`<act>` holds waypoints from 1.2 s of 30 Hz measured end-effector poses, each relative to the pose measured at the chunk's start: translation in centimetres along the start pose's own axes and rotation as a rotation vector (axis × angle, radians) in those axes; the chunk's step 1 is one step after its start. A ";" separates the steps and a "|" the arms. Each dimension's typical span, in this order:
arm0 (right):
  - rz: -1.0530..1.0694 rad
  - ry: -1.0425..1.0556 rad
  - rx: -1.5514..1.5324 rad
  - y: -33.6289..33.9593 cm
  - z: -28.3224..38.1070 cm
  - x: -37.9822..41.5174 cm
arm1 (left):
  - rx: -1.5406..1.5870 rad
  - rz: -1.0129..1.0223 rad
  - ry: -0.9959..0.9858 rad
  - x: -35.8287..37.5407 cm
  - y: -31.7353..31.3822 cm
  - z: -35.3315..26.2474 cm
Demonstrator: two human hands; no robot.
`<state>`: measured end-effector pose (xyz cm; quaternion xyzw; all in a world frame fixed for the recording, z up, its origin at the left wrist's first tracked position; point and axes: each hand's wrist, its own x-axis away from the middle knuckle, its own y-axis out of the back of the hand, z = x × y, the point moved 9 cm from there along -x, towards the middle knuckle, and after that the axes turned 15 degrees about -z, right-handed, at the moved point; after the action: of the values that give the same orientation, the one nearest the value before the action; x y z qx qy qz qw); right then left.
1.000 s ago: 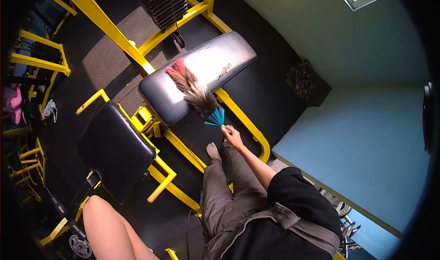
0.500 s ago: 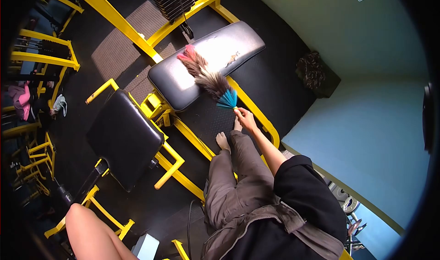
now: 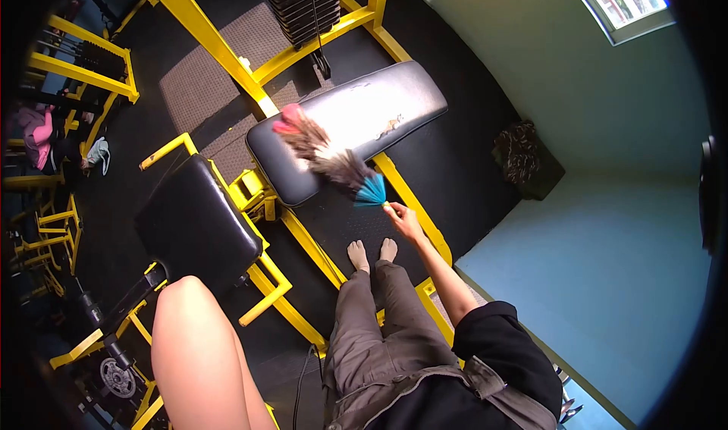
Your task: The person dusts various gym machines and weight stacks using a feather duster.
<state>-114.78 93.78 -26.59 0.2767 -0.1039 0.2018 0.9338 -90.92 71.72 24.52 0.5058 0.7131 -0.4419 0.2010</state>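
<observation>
A feather duster, with red, brown, cream and blue feathers, is gripped at its handle by my right hand. Its red and brown end lies over the left part of a black padded bench, blurred by motion. Bright sunlight falls on the pad, where a worn patch shows. My left hand is out of the frame; only a bare bent arm shows at the bottom left.
Left of the bench is a black backrest on a yellow frame. A weight stack stands behind. A dark bundle sits by the wall at right. My feet are on the floor below the bench.
The view has shifted, with bench and frame lower in it. The duster has swung left relative to the bench, still in my right hand. The bare left arm reaches higher in view.
</observation>
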 end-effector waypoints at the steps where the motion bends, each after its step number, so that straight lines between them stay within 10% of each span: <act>1: -0.064 -0.045 0.047 1.6 -0.8 -1.3 | 0.000 -0.002 0.011 0.2 -0.4 0.1; 5: -0.249 -0.331 -0.018 6.2 -1.3 -4.1 | 0.008 -0.045 0.055 1.1 -1.7 0.5; 16: 0.178 0.111 -0.034 -2.5 7.8 0.8 | -0.043 -0.119 0.093 4.2 -3.4 4.0; 19: 0.135 0.026 0.073 -1.1 4.6 -2.4 | -0.395 0.329 0.463 19.9 -1.2 22.5; 21: -0.001 -0.040 0.148 1.3 1.3 -5.9 | -0.738 0.677 0.147 26.2 1.7 27.9; 25: -0.203 -0.217 0.127 5.4 -0.2 -10.7 | -1.343 1.086 0.170 34.4 8.0 35.6; 36: 0.205 0.079 0.031 -1.9 0.7 3.1 | -1.004 0.874 0.268 35.6 10.0 36.6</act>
<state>-111.24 92.98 -25.98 0.2709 -0.0917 0.3085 0.9072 -102.34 61.57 -25.20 0.6432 0.5807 0.1309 0.4816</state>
